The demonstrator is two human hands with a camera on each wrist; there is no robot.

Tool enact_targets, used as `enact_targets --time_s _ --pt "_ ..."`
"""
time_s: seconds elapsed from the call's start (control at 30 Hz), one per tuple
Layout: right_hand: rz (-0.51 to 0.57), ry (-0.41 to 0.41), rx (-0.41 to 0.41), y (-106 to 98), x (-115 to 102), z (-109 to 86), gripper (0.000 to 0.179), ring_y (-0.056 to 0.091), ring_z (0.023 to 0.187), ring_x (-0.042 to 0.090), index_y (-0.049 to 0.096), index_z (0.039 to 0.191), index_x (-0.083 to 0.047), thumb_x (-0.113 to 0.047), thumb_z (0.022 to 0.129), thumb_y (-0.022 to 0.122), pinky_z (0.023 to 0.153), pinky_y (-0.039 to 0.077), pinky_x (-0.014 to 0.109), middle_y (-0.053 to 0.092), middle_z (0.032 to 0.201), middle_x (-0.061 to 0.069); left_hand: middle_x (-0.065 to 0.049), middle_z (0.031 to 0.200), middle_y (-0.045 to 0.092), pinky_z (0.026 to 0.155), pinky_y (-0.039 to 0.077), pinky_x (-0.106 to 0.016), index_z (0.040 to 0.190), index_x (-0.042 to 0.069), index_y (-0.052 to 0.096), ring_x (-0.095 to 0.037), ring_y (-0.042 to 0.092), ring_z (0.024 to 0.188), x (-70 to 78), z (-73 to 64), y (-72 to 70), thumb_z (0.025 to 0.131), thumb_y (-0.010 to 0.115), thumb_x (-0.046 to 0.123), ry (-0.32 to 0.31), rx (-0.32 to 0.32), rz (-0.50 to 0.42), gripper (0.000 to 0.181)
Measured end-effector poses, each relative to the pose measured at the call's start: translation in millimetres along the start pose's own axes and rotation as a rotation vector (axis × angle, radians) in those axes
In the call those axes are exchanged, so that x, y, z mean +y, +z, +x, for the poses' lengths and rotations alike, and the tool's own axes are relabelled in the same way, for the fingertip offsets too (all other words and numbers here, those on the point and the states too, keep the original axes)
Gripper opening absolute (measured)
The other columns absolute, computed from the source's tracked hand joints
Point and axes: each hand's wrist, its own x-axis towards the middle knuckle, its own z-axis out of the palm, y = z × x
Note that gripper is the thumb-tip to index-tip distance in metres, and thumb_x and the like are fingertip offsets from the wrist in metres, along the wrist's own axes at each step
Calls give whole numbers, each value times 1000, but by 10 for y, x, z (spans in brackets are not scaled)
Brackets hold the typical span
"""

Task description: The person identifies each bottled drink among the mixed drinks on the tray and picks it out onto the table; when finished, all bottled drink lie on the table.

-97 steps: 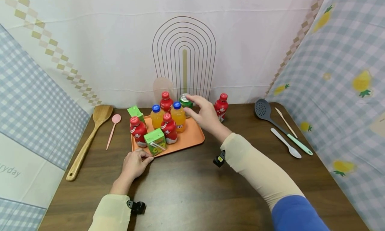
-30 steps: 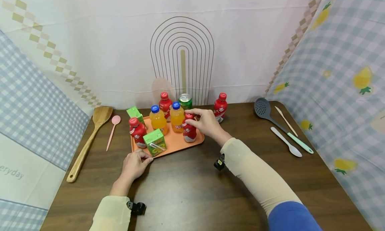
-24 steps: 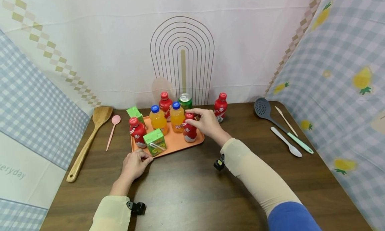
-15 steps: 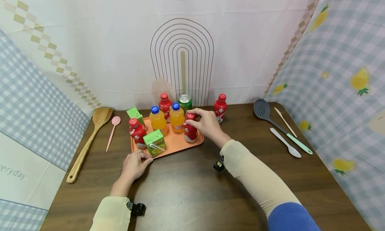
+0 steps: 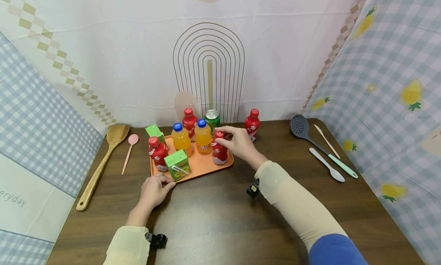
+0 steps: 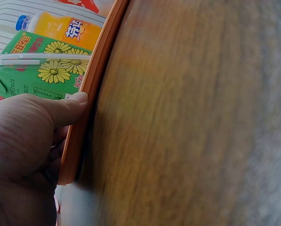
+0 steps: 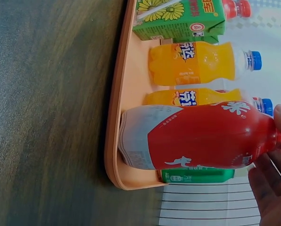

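Observation:
My left hand (image 5: 153,190) pinches the front left rim of an orange tray (image 5: 203,166); in the left wrist view the thumb (image 6: 72,107) lies on the rim, the other fingers partly hidden behind it. By its neck, my right hand (image 5: 241,144) grips a red drink bottle (image 5: 219,154), upright at the tray's right front corner. The right wrist view shows that bottle's base (image 7: 136,136) just inside the rim. Also on the tray are a green drink carton (image 5: 177,165) with a straw, two orange soda bottles (image 5: 203,140) with blue caps, and another red bottle (image 5: 158,154).
Along the tray's back edge are a green can (image 5: 212,119), a red bottle (image 5: 189,123) and a second green carton (image 5: 155,131). One red bottle (image 5: 252,124) stands right of the tray. A wooden spatula (image 5: 103,165) and pink spoon (image 5: 130,150) lie left; a slotted ladle (image 5: 299,126) lies right.
My right hand, earlier empty beside the green can, now holds the red bottle that stood behind the front carton; it has shifted right to the tray's corner. My left hand stays at the rim.

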Motion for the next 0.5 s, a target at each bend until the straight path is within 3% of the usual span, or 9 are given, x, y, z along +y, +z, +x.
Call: enact_targets --time_s 0.27,0.5 --pt "9 20 -42 -44 20 -7 38 64 89 13 67 123 -22 -23 86 73 74 54 29 67 115 0 9 74 57 65 44 -38 76 20 76 -18 60 74 4 -1 -3 81 78 25 -8 -6 -6 8" --pt "47 -91 -34 -70 67 -29 36 58 102 13 68 123 -16 -16 87 72 85 51 27 59 108 -1 9 74 57 65 43 -38 76 20 76 -17 59 72 17 -8 -7 81 78 25 -12 -5 -8 8"
